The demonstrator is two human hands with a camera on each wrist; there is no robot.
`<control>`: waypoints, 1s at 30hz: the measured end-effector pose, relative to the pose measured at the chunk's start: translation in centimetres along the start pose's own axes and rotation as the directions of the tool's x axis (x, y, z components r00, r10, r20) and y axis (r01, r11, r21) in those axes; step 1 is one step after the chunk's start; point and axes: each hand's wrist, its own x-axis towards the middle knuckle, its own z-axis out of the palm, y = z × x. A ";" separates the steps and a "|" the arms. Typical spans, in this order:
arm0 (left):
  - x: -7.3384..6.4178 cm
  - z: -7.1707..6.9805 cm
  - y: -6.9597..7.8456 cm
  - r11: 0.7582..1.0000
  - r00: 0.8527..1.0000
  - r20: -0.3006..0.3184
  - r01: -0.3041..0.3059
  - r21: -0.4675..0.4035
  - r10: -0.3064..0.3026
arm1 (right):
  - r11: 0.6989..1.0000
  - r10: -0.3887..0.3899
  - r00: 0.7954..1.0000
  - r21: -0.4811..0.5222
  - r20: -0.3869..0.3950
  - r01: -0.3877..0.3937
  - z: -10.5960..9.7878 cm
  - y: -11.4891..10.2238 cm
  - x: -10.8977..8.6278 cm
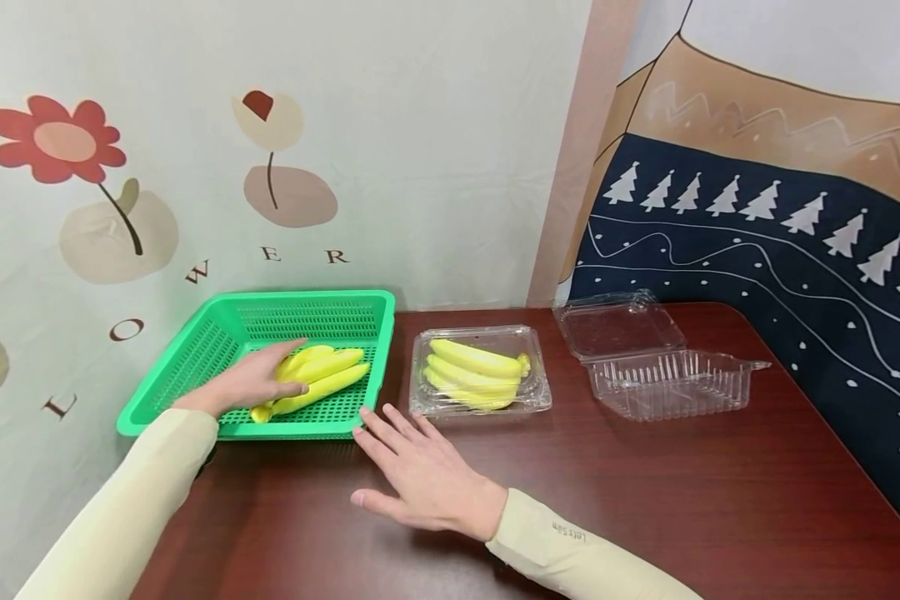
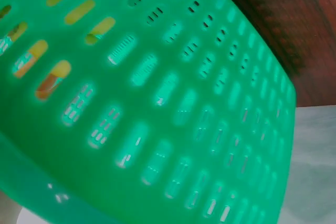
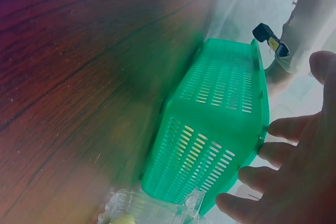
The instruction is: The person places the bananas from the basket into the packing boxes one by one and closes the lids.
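Where everything sits: a dark reddish-brown surface (image 1: 720,500) with a bit of shine.
Green basket (image 1: 292,429): at the left, plastic, full of slots, holding a banana bunch (image 1: 337,364).
Open clear box (image 1: 671,383): over at the right, lid tipped back, thin ribbed plastic, so probably easy to dent.
Filled clear box (image 1: 525,407): between the other two, lid looks closed over some packed bananas (image 1: 472,364).
Right hand (image 1: 431,475): nothing in it, fingers straight and fanned out by the basket's near right corner; can't tell if the tips actually touch the rim.
Left hand (image 1: 251,377): inside the basket on top of the bunch, thumb and a finger spread across it; honestly can't tell if it's squeezing, since the other fingers are hidden.
Banana bunch: lying flat on the basket floor, partly under the left hand. My guess is it's light, fairly firm and a little slick. I'd grab around the thick middle with several bananas at once; the stem end looks skinny and might let it swing.
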 end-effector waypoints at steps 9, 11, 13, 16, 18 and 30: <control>1.1 0.6 0.7 0.997 0.998 0.038 -0.043 0.071 0.041 | 1.000 -0.002 1.000 -0.009 0.000 0.002 0.1 -0.1 -0.1; 1.4 0.5 1.1 0.994 0.998 0.054 -0.041 0.098 0.036 | 1.000 -0.003 1.000 -0.014 -0.005 0.003 0.1 -0.1 -0.1; 1.5 0.5 1.3 0.993 0.997 0.069 -0.037 0.115 0.029 | 1.000 -0.004 1.000 -0.017 -0.008 0.004 0.1 -0.1 0.0; 1.8 0.3 1.4 0.991 0.996 0.082 -0.041 0.130 0.030 | 1.000 -0.006 1.000 -0.018 -0.011 0.006 0.1 -0.1 0.0; 2.0 0.2 1.3 0.989 0.995 0.091 -0.053 0.136 0.041 | 1.000 -0.007 1.000 -0.020 -0.014 0.007 0.1 -0.1 0.0; 2.2 -0.1 0.8 0.995 0.986 0.164 0.022 0.094 -0.037 | 1.000 -0.004 1.000 -0.019 0.000 0.004 0.3 -0.1 0.1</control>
